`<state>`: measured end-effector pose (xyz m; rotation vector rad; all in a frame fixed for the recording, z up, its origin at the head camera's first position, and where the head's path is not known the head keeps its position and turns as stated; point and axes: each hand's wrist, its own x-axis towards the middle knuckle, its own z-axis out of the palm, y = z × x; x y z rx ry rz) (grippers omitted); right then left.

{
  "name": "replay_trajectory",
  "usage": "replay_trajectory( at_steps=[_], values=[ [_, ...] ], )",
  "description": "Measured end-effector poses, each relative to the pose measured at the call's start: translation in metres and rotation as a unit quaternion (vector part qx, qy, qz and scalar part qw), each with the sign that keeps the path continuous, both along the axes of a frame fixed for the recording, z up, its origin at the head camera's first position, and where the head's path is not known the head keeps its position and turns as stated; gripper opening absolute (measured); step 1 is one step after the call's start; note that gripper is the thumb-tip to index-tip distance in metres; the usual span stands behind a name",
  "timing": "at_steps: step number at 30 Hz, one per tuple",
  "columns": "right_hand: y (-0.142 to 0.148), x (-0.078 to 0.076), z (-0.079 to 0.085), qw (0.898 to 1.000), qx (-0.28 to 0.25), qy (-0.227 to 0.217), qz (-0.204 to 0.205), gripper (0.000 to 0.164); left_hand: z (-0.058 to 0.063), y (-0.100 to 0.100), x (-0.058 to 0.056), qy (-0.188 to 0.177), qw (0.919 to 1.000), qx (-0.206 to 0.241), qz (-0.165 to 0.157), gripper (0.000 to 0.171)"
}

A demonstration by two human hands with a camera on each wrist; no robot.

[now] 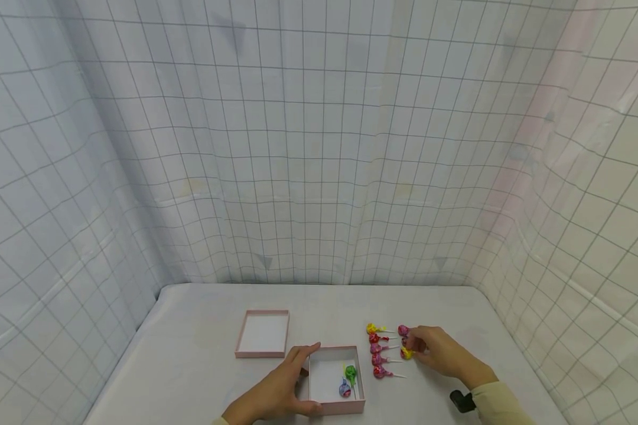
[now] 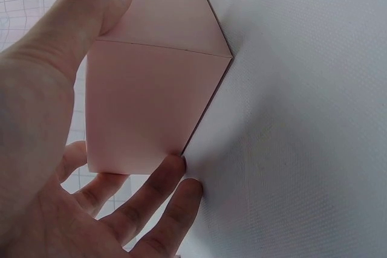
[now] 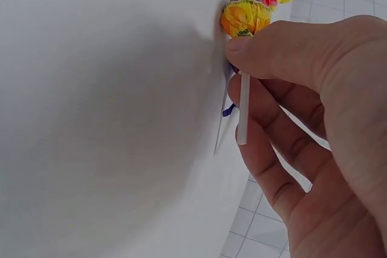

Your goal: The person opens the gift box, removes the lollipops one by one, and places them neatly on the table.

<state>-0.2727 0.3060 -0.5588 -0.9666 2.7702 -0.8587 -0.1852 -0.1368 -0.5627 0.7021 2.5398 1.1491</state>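
My left hand (image 1: 283,386) holds the open pink box (image 1: 337,408) at its left side, the thumb on the near wall and a fingertip at the far corner. In the left wrist view the thumb lies on one outer wall of the box (image 2: 151,101). A green lollipop (image 1: 351,373) and a blue-purple lollipop (image 1: 344,388) lie inside. My right hand (image 1: 443,352) pinches a yellow lollipop (image 3: 245,15) just below its wrapped head; its white stick (image 3: 243,113) points toward the palm. Beside the fingers lies a pink-purple lollipop (image 1: 403,330); another next to it is mostly hidden.
Between box and right hand, a column of several lollipops (image 1: 378,359) lies with sticks to the right, a yellow one (image 1: 372,328) farthest. The shallow pink lid (image 1: 263,356) lies at the back left. A black object (image 1: 461,401) shows by the right sleeve. Grid-patterned curtains (image 1: 319,147) surround the table.
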Motion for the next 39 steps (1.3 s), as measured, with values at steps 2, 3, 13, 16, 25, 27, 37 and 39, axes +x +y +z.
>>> replay_trajectory(
  at_steps=[2, 3, 13, 16, 25, 27, 37, 39],
  values=[
    [0.002, 0.000, 0.000, 1.000, 0.008, 0.003, -0.002, 0.024, 0.001, 0.000, 0.001, 0.002, 1.0000, 0.000, -0.001, 0.122],
    [0.003, 0.000, 0.000, 1.000, 0.012, 0.005, -0.003, 0.024, 0.001, 0.000, 0.001, 0.002, 1.0000, -0.001, -0.001, 0.122],
    [0.008, -0.001, 0.001, 1.000, 0.024, 0.016, -0.012, 0.023, 0.004, 0.000, 0.003, 0.004, 1.0000, 0.001, -0.004, 0.121],
    [0.009, -0.001, 0.002, 1.000, 0.023, 0.014, -0.015, 0.024, 0.003, 0.000, 0.003, 0.006, 1.0000, 0.002, -0.007, 0.120],
    [0.011, 0.000, 0.005, 0.999, 0.031, 0.009, -0.026, 0.022, 0.003, 0.000, 0.003, 0.002, 1.0000, -0.002, -0.004, 0.121],
    [0.011, 0.001, 0.005, 0.999, 0.035, 0.011, -0.028, 0.022, 0.002, 0.000, 0.003, 0.004, 1.0000, -0.001, -0.005, 0.121],
    [0.014, 0.005, 0.011, 0.996, 0.065, 0.035, -0.046, 0.025, 0.000, -0.001, 0.001, 0.008, 0.9999, 0.004, -0.008, 0.120],
    [0.013, 0.006, 0.011, 0.995, 0.072, 0.043, -0.057, 0.025, 0.000, -0.001, 0.001, 0.010, 0.9999, 0.003, -0.008, 0.121]
  ],
)
